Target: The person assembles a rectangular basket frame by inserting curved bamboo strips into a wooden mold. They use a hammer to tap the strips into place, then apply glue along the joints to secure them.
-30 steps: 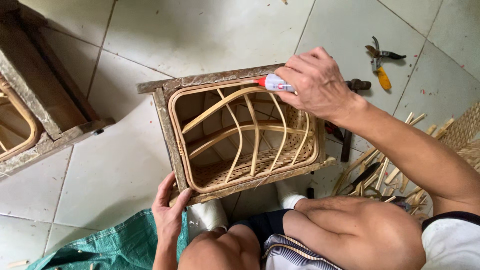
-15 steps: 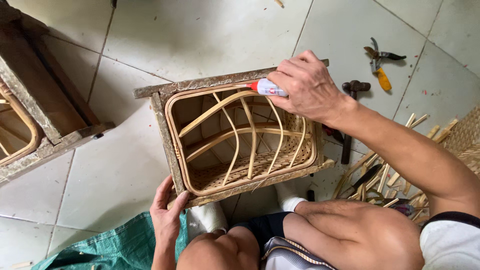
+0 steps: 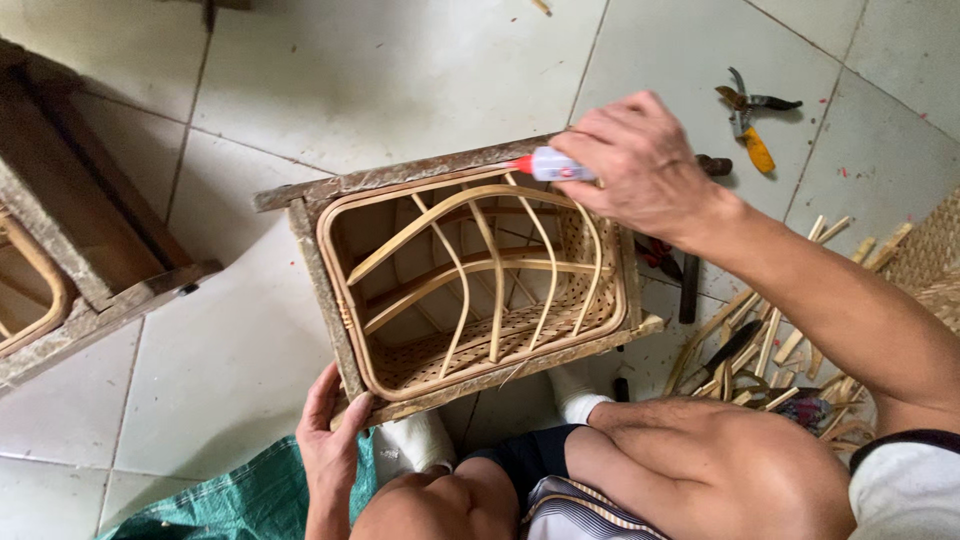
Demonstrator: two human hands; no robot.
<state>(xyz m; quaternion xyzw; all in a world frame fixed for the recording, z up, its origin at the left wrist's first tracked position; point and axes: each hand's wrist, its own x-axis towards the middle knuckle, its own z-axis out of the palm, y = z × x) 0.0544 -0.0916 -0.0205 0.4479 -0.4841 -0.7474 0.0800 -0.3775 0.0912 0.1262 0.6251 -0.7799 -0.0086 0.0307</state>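
Observation:
A woven rattan basket (image 3: 470,350) sits inside a rough wooden frame (image 3: 312,262) on the tiled floor between my knees. Curved cane ribs arch across its open top. My right hand (image 3: 640,165) is shut on a small white glue tube with a red tip (image 3: 545,164), the tip touching the basket's far rim. My left hand (image 3: 330,435) grips the frame's near left corner, fingers wrapped over the wood.
Another wooden frame (image 3: 95,270) with a cane rim stands at the left. Yellow-handled pliers (image 3: 750,125) lie on the tiles at the far right. Cut cane strips and a dark-handled tool (image 3: 770,350) lie at the right. A green woven sack (image 3: 240,500) is under my left knee.
The glue tube's tip has slid a little to the left along the far rim. The framed basket has shifted slightly; my left hand keeps its hold on the corner.

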